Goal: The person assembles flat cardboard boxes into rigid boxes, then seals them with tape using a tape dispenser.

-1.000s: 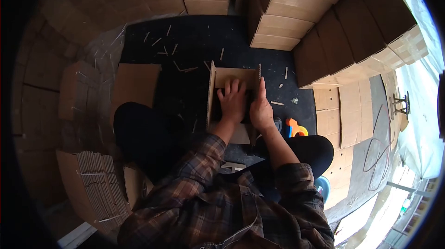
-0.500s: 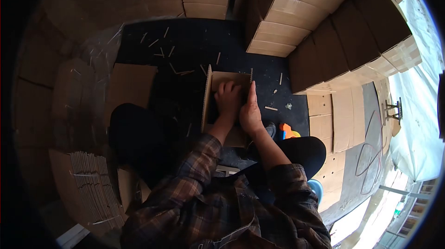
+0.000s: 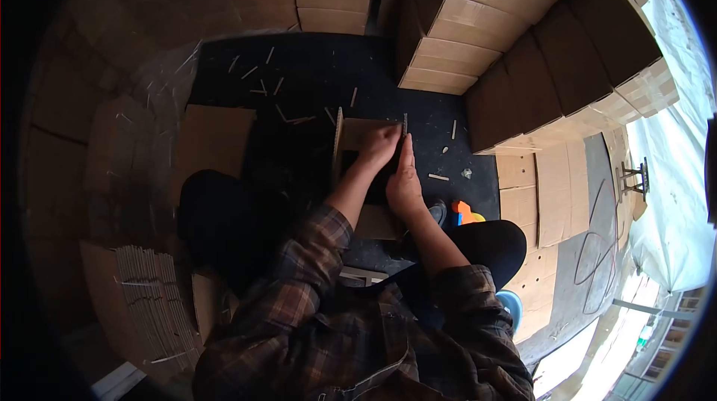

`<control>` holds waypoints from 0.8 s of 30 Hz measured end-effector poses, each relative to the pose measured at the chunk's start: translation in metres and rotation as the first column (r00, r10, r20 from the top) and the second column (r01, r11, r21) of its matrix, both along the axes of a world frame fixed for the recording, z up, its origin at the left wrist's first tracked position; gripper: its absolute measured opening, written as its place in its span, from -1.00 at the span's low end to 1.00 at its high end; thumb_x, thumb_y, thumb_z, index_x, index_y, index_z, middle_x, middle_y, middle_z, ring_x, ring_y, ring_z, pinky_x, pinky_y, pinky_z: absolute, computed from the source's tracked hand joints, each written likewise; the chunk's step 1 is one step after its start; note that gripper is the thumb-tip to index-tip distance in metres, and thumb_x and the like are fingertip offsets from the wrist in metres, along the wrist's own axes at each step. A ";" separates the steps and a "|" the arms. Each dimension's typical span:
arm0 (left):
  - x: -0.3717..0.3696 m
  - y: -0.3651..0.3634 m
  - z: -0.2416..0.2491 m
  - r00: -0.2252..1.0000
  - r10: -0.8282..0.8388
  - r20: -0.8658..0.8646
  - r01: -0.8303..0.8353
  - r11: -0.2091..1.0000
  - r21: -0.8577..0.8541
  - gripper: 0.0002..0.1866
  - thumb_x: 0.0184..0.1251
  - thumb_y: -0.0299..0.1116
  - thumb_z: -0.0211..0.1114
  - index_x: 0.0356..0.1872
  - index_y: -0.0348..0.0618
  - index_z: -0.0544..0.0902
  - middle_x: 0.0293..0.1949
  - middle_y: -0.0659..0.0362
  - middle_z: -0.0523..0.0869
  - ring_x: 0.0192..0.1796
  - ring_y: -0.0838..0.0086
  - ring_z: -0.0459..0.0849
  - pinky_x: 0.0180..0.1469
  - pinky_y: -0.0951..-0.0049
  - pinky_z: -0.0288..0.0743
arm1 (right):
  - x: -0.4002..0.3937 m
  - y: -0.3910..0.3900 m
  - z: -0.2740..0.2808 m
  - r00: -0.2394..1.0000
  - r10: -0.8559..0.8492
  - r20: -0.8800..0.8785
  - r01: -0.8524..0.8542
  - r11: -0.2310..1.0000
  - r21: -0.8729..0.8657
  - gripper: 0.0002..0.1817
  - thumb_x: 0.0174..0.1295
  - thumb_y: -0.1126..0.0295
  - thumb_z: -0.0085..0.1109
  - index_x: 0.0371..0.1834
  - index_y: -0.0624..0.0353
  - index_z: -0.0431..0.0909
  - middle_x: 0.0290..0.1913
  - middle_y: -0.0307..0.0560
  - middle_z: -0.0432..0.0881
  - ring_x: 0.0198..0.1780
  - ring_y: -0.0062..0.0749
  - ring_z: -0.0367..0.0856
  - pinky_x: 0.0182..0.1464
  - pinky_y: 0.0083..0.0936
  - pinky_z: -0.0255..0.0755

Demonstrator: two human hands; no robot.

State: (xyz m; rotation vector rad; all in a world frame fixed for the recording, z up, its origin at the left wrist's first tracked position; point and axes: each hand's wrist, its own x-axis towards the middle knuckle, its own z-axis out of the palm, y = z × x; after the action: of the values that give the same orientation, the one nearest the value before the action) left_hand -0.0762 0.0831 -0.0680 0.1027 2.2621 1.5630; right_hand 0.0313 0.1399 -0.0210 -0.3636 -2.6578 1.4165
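An open cardboard box (image 3: 361,131) stands between my knees, its thin side walls upright and a flap toward me. My left hand (image 3: 382,145) is inside the box near the top of its right wall, fingers curled in; whatever they may hold is hidden. Against the outside of that same wall lies my right hand (image 3: 404,184), palm flat and fingers stretched out together. The inside of the box is dark, and my left forearm covers part of it.
Stacked cartons (image 3: 463,28) rise at the back and right. Small strips (image 3: 355,96) litter the dark floor. An orange object (image 3: 463,210) lies by my right foot. At lower left stands a bundle of flat cardboard (image 3: 153,296). A blue basin (image 3: 510,308) is beside my right leg.
My left hand has moved right and slightly up, from the middle of the box to its right wall, and its fingers have curled. My right hand has stayed against the outside.
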 end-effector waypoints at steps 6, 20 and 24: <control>-0.011 -0.004 0.003 0.954 0.075 0.289 -0.113 0.986 0.119 -0.41 0.33 0.13 0.19 -0.07 -0.32 0.66 -0.22 0.05 0.73 -0.16 0.43 0.66 -0.08 0.37 0.52 | -0.004 -0.027 -0.020 0.955 0.024 0.296 -0.160 0.881 0.445 -0.09 0.13 0.38 0.12 0.55 0.05 -0.15 0.58 0.08 -0.18 0.49 0.43 -0.17 0.40 0.07 0.13; 0.043 -0.099 0.102 0.758 0.124 -0.640 -0.171 0.985 -0.012 -0.59 0.33 -0.39 0.23 0.19 -0.21 0.49 0.13 -0.03 0.55 0.22 0.09 0.50 0.22 0.22 0.43 | -0.003 0.000 -0.037 0.998 -0.048 -0.038 0.052 0.990 0.135 -0.21 0.15 0.16 0.29 0.48 -0.14 0.17 0.55 0.18 -0.10 0.41 0.23 0.18 0.34 -0.16 0.27; 0.071 -0.121 0.018 0.928 0.045 -0.369 0.029 0.981 0.192 -0.39 0.48 -0.35 0.00 0.48 -0.16 0.06 0.45 -0.10 0.14 0.49 0.12 0.13 0.48 0.15 0.07 | -0.007 0.013 -0.048 0.999 -0.015 -0.043 0.007 0.981 -0.194 0.04 0.20 0.28 0.29 0.57 0.06 -0.31 0.47 0.23 0.10 0.41 -0.02 0.26 0.34 -0.28 0.28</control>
State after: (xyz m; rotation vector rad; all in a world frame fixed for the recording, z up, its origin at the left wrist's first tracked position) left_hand -0.0049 -0.0375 -0.0499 0.4837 2.3743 1.9019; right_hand 0.0244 0.1529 -0.0688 -0.3589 -2.4863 1.6646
